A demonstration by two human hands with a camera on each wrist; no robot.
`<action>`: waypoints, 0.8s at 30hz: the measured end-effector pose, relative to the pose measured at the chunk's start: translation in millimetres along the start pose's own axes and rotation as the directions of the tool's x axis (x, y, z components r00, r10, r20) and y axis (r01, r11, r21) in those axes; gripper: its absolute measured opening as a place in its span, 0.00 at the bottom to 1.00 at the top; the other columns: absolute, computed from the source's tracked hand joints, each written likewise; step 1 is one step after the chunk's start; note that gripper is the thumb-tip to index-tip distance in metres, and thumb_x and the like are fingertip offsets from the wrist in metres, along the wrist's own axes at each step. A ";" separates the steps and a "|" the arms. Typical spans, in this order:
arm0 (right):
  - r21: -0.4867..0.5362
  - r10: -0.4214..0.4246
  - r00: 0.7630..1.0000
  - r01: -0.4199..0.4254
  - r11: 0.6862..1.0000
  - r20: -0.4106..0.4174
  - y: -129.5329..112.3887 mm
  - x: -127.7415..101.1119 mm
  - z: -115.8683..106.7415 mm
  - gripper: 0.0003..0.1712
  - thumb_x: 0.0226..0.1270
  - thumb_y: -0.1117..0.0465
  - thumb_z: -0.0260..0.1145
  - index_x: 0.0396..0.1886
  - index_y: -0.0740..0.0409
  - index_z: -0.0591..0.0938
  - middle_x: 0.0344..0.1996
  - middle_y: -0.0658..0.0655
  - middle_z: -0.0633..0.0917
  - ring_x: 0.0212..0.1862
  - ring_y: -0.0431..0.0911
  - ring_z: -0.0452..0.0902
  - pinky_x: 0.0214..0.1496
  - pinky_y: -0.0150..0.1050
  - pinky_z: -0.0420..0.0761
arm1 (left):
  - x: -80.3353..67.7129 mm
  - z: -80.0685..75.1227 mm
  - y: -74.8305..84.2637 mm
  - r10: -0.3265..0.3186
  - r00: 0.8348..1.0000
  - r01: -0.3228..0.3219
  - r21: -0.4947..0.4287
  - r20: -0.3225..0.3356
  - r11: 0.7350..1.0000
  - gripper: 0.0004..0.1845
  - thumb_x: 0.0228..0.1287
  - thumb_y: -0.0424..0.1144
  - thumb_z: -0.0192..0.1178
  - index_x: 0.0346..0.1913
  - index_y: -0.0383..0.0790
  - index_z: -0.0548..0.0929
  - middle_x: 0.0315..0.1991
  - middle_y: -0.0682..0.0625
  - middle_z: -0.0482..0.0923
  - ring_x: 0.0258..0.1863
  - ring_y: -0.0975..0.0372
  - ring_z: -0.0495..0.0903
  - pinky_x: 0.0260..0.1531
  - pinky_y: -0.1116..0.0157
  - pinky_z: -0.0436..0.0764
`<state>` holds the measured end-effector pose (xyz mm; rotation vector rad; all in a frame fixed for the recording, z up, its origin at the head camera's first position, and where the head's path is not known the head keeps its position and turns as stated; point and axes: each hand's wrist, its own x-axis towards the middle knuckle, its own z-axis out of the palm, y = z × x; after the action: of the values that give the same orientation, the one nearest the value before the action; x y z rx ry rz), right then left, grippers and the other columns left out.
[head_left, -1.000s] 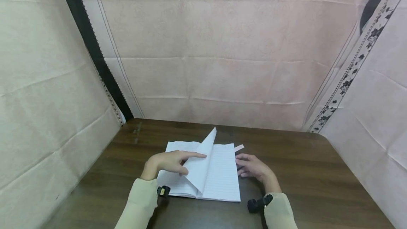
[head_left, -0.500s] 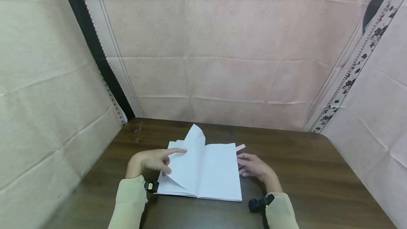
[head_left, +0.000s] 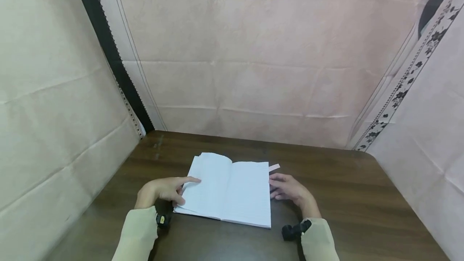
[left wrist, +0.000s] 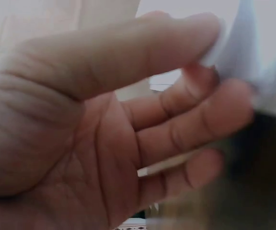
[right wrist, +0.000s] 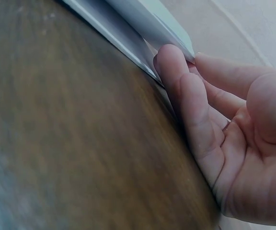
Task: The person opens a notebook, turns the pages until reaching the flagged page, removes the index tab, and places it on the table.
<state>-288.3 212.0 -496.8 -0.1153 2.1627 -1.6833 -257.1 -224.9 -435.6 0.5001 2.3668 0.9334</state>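
Note:
An open notebook [head_left: 248, 196] with white, faintly lined pages lies on the table. My left hand [head_left: 163, 190] is at its left edge in the head view, index finger stretched over the left page [head_left: 208, 196] and thumb near the page's lower outer edge. In the left wrist view, the thumb and fingertips of the left hand [left wrist: 114, 115] touch blurred white paper. At the notebook's right edge, my right hand [head_left: 288, 190] holds the page edges. The right wrist view shows thumb and fingers of the right hand [right wrist: 224, 110] pinching a lifted page edge [right wrist: 164, 28].
A small pale strip [head_left: 274, 167] juts out past the notebook's upper right edge. The brown wooden table [head_left: 224, 245] ends at a pale cloth curtain [head_left: 253, 71] behind, with further cloth at both sides. A dark wrist camera [head_left: 295, 230] sits on the right wrist.
The raised page has swung over to the left and now lies nearly flat. My left hand has moved left and slightly down with it. The right hand has stayed at the right edge.

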 end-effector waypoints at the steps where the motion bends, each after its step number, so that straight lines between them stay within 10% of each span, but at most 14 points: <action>1: -0.005 -0.001 1.000 0.001 1.000 -0.004 -0.6 0.2 -0.8 0.24 0.73 0.51 0.64 0.60 0.62 0.77 0.42 0.60 0.85 0.39 0.54 0.86 0.41 0.39 0.83 | 0.1 1.1 -2.2 0.021 1.000 -0.021 0.024 -0.003 1.000 0.41 0.54 0.24 0.67 0.73 0.50 0.70 0.22 0.47 0.73 0.21 0.59 0.75 0.26 0.63 0.72; 11: -0.005 -0.031 0.999 0.031 1.000 0.018 -1.4 -0.5 1.8 0.26 0.72 0.52 0.65 0.60 0.65 0.76 0.40 0.59 0.86 0.37 0.53 0.87 0.38 0.40 0.84 | -5.7 11.4 -6.3 -0.009 0.999 0.016 0.174 -0.044 0.985 0.35 0.55 0.28 0.70 0.66 0.53 0.75 0.21 0.50 0.72 0.18 0.62 0.70 0.23 0.65 0.70; 24: 0.003 -0.021 1.000 0.021 1.000 -0.001 -0.6 0.6 1.8 0.26 0.72 0.52 0.66 0.61 0.64 0.76 0.41 0.59 0.86 0.37 0.53 0.87 0.37 0.39 0.84 | 21.3 23.4 40.3 0.065 0.985 0.013 0.446 -0.159 0.895 0.22 0.54 0.38 0.75 0.52 0.45 0.79 0.40 0.47 0.73 0.35 0.57 0.71 0.39 0.53 0.75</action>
<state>-288.3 210.0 -496.8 -0.1372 2.1671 -1.6980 -254.1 -174.2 -428.8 0.6482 2.7488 0.4457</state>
